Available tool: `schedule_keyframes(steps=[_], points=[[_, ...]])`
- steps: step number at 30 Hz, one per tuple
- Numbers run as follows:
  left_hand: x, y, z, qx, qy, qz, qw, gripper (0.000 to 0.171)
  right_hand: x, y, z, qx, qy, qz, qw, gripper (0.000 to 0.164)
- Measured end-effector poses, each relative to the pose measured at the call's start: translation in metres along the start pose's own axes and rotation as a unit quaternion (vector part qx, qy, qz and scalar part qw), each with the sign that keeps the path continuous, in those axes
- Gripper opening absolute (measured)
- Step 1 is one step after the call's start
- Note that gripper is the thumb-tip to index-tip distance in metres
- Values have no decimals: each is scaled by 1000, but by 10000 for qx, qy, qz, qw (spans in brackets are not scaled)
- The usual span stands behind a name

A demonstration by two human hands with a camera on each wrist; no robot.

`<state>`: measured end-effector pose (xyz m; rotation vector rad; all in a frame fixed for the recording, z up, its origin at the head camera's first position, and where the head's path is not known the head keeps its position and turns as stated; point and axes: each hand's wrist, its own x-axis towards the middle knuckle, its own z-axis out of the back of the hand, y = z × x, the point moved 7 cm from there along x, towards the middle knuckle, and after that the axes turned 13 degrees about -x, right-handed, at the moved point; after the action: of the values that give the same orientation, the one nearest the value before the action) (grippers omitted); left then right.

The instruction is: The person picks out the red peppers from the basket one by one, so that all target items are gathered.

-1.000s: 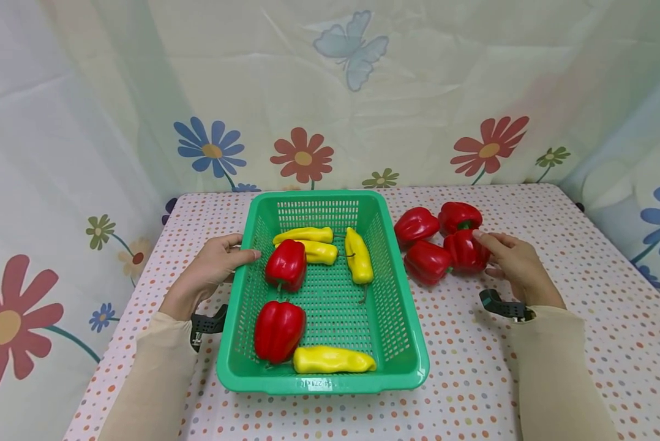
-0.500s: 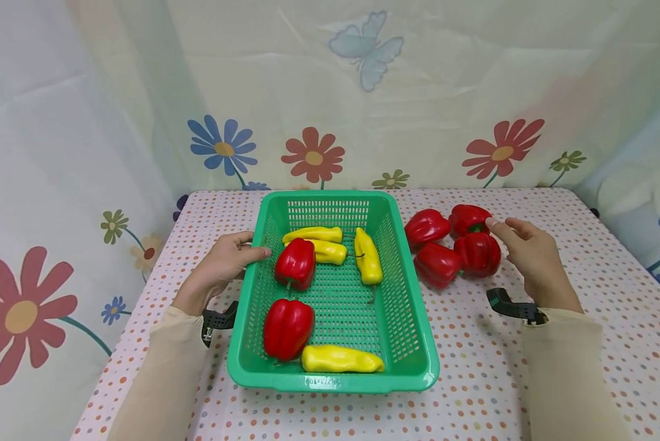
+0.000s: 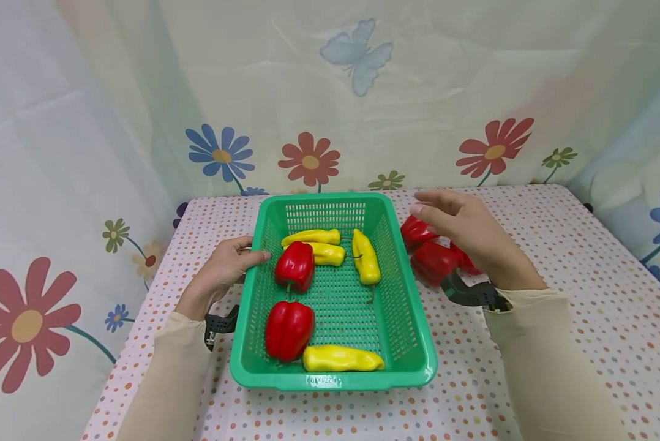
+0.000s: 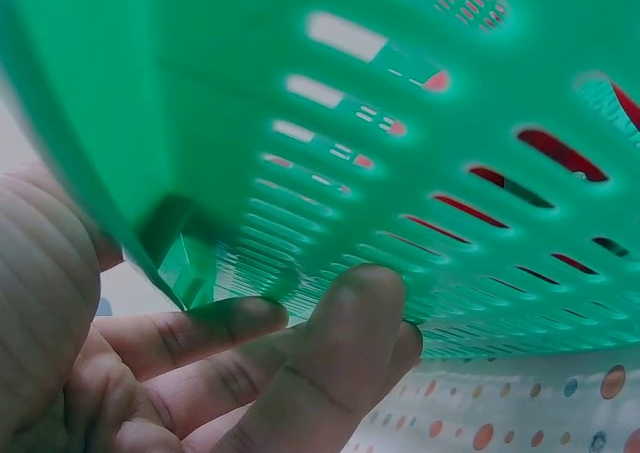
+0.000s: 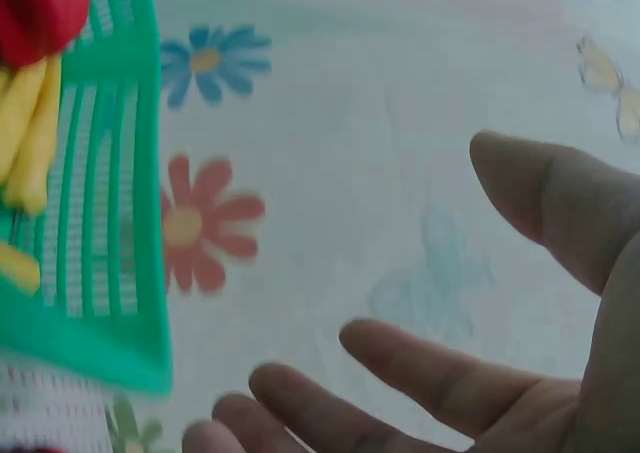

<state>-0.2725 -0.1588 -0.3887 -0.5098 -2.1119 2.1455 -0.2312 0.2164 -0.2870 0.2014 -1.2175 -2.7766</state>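
Observation:
My left hand [image 3: 220,269] grips the left rim of a green plastic basket [image 3: 335,312], its thumb over the edge. In the left wrist view, its fingers [image 4: 235,373] lie outside the slotted wall. Inside the basket are two red bell peppers [image 3: 295,267] and several yellow peppers [image 3: 343,359]. My right hand [image 3: 468,233] is raised just right of the basket, over a group of red bell peppers [image 3: 433,262] on the table. It partly hides them. The right wrist view shows that hand spread, with nothing held.
A dotted cloth [image 3: 506,367] covers the table. Behind it hangs a pale curtain [image 3: 253,79] printed with flowers and a butterfly, which continues along both sides. Black wrist straps [image 3: 473,294] sit on my wrists.
My right hand has left the right side of the loose red bell peppers and moved leftward and up, over them towards the basket. My left hand keeps its hold on the basket.

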Motion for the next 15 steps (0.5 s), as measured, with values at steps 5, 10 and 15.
schedule_keyframes(steps=[5, 10, 15], points=[[2, 0, 0, -5, 2, -3, 10000, 48, 9, 36, -42, -145, 1083, 593, 9922, 61], [2, 0, 0, -38, -10, 2, 10000, 46, 16, 54, -94, -352, 2337, 820, 9682, 59], [1, 2, 0, -56, 49, -14, 10000, 45, 17, 67, -137, -536, 3305, 1067, 9362, 57]])
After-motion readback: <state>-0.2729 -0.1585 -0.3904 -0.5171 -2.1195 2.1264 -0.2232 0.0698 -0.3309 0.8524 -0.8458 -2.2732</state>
